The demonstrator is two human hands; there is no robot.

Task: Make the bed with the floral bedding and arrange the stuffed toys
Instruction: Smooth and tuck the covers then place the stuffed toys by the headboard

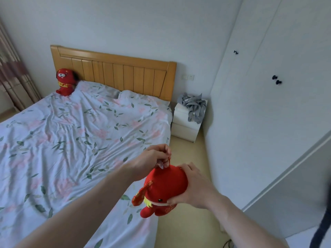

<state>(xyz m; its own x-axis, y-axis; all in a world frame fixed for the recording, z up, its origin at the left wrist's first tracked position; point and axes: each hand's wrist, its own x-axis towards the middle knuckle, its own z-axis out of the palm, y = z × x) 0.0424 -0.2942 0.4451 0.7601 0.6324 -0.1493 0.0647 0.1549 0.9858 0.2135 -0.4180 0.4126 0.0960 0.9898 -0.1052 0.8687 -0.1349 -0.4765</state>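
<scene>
The floral cover [71,140] lies spread over the bed, wrinkled, with two pillows [136,98] under its head end. One red stuffed toy [65,82] sits upright at the far left corner against the wooden headboard [114,74]. A second red stuffed toy [162,190] hangs over the bed's right edge between my hands. My left hand [154,159] pinches the loop and tag on top of its head. My right hand [191,185] grips the head from the right side.
A white nightstand [186,122] with a crumpled grey garment [194,106] stands right of the bed. White wardrobe doors [268,104] with dark knobs line the right wall. A curtain [12,68] hangs at far left. Beige floor runs between bed and wardrobe.
</scene>
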